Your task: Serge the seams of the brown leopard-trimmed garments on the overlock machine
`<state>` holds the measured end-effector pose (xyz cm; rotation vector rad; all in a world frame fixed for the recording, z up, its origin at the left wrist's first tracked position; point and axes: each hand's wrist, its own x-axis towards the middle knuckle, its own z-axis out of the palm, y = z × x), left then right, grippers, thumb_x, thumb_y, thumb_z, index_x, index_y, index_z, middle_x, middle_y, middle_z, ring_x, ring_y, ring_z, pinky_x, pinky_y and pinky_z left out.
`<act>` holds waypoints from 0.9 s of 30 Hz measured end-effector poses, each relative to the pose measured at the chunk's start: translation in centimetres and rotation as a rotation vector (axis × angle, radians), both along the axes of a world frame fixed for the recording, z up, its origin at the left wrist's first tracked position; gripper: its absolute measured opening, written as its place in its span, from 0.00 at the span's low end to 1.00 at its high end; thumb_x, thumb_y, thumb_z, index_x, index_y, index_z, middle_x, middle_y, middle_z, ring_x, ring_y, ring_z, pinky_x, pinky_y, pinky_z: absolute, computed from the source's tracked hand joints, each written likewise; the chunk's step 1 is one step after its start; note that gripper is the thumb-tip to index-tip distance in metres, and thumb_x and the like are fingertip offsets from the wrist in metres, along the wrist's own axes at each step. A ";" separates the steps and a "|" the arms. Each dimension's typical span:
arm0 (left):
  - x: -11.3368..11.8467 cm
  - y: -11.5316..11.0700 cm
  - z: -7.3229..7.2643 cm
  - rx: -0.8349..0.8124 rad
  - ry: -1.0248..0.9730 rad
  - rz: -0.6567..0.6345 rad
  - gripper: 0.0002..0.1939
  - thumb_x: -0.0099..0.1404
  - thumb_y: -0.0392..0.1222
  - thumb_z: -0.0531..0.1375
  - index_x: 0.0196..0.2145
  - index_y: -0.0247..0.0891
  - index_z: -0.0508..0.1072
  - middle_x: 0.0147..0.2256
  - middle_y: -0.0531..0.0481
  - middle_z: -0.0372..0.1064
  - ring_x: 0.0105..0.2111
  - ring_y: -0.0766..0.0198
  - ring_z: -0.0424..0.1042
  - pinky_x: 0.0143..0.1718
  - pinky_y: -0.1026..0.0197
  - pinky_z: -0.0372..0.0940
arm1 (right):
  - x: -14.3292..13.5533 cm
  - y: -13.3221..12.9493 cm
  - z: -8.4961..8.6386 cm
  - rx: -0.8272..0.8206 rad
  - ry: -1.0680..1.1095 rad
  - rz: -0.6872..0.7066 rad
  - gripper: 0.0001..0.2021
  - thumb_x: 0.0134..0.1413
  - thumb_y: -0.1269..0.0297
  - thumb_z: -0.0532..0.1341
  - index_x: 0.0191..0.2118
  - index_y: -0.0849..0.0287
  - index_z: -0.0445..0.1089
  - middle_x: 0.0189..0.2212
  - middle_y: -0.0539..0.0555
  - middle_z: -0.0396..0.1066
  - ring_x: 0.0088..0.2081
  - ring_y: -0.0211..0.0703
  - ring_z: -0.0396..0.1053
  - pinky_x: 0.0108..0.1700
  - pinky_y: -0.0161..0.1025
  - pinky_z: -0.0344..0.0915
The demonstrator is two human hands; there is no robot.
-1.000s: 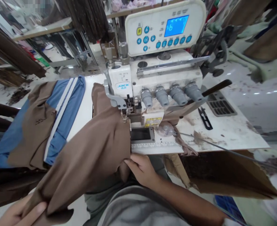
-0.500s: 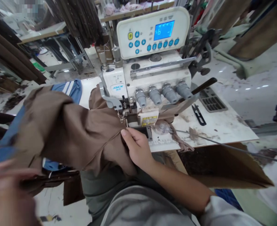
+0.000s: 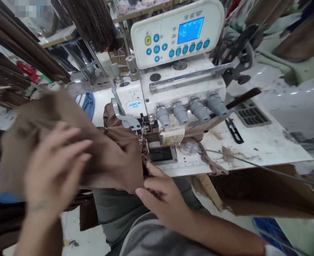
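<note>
The brown cloth (image 3: 114, 160) is spreading leftward from the right hand (image 3: 167, 199), its far part running under the machine's (image 3: 183, 85) presser foot. The right fingers are curling at its near edge, thumb and forefinger apart; whether they are pinching it, I cannot tell. The left hand (image 3: 52, 174), blurred, is hovering over or touching the cloth, its fingers loosely spread.

Beyond the right fingers, the white worktop (image 3: 285, 153) is carrying the machine and, farther right, snips (image 3: 234, 131) and a tray (image 3: 256, 123). Beyond the left fingers, striped blue cloth (image 3: 89, 104) is showing. To the right of the right hand, below the worktop, a carton (image 3: 269, 210) is standing open; farther off, brown garments (image 3: 95, 25) are hanging.

Compared with half a second ago, the left hand is sitting higher and farther right, and the right is sitting lower, farther from the presser foot.
</note>
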<state>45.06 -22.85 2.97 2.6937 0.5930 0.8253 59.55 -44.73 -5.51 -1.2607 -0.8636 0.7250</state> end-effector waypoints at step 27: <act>2.4 -3.7 -7.0 0.232 0.078 -0.233 0.23 0.65 0.40 0.69 0.57 0.44 0.76 0.63 0.39 0.68 0.64 0.42 0.66 0.67 0.37 0.58 | 1.9 0.7 -4.6 0.059 -0.434 -0.004 0.23 0.75 0.57 0.57 0.25 0.60 0.68 0.24 0.47 0.62 0.26 0.35 0.61 0.30 0.35 0.53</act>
